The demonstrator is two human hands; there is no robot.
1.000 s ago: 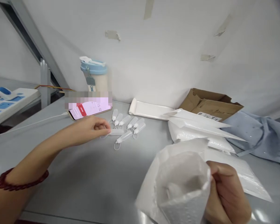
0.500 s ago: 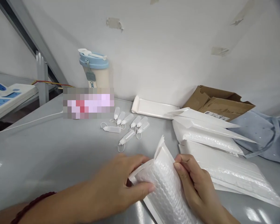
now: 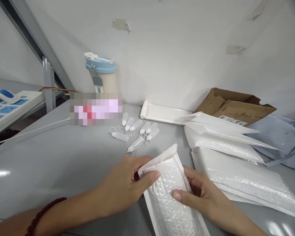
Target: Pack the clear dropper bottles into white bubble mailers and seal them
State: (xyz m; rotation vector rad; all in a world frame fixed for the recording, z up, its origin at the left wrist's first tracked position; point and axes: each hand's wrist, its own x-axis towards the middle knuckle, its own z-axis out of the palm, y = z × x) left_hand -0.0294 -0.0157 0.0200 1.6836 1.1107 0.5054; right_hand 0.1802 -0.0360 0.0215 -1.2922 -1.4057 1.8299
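Both hands are on the white bubble mailer (image 3: 170, 193), which lies flat on the grey table (image 3: 64, 164) at six o'clock, mouth pointing toward twelve. The left hand (image 3: 124, 186) pinches the mailer's left edge near the mouth, thumb on top, fingers curled under. The right hand (image 3: 199, 196) lies spread on the right side, thumb pressing across the padded face. The flap (image 3: 162, 156) stands loose and unsealed at the top. By my read, this is the closing step: the next move calls for folding that flap down flat and pressing it along its length. At twelve o'clock sits a cluster of small dropper bottles (image 3: 137, 131); at two o'clock, a stack of empty mailers (image 3: 231, 157).
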